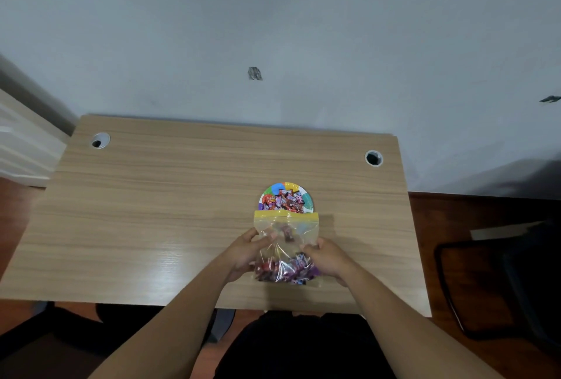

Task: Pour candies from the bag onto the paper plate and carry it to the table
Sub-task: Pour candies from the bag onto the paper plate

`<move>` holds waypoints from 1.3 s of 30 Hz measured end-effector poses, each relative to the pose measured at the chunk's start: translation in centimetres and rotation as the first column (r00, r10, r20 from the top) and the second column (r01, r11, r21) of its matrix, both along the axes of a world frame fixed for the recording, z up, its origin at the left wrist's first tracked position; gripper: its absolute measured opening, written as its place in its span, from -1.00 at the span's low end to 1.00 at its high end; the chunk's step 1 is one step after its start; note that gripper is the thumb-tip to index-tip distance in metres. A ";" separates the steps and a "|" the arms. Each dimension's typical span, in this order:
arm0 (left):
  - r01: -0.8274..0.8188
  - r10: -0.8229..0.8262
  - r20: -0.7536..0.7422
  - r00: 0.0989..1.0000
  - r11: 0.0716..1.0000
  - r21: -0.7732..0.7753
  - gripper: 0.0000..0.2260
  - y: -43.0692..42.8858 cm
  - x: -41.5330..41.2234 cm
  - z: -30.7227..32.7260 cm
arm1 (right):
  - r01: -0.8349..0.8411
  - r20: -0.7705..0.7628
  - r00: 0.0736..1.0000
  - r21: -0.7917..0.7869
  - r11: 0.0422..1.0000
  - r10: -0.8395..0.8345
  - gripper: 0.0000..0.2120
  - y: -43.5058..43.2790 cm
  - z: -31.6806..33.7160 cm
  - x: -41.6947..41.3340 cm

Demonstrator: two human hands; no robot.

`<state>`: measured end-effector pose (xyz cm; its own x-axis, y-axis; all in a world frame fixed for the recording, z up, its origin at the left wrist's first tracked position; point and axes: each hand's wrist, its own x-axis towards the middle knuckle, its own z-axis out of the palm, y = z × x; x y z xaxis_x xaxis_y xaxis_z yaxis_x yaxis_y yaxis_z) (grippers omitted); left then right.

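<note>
Both my hands, left hand [247, 249] and right hand [326, 257], pinch the bag [287, 245] by its sides, mouth at the plate [287, 198] on the desk [151, 196]. It's floppy, slippery plastic, I reckon; candies [283, 269] weigh the bottom.

On the table [151, 211], the bag [287, 227] lies before the plate [306, 201].

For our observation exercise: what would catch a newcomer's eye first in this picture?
The clear bag with the yellow top, held by the left hand and right hand above the desk's near edge. Its mouth points at the colourful paper plate just beyond, already heaped with candies. More sit in the bag's bottom.
</note>
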<state>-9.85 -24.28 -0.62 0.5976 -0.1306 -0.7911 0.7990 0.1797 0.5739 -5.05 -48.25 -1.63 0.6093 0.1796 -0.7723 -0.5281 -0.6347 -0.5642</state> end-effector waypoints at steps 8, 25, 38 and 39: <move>0.020 -0.018 -0.047 0.999 0.999 0.049 -0.51 0.8 0.2 -0.6 | 0.000 -0.001 1.000 0.024 1.000 0.000 -0.64 0.0 -0.6 -0.1; -0.093 0.106 -0.063 0.992 0.978 0.187 -0.59 0.5 1.1 -1.7 | 0.141 -0.028 0.990 0.143 0.980 -0.138 -0.75 0.5 -0.1 0.9; -0.054 0.066 -0.049 0.997 0.976 0.211 -0.63 0.4 2.3 -1.7 | 0.229 -0.047 0.973 0.229 0.946 -0.224 -0.88 0.3 0.2 1.9; -0.049 0.060 -0.044 0.997 0.977 0.210 -0.64 0.3 2.3 -1.5 | 0.229 -0.053 0.973 0.232 0.945 -0.223 -0.88 0.3 0.2 2.0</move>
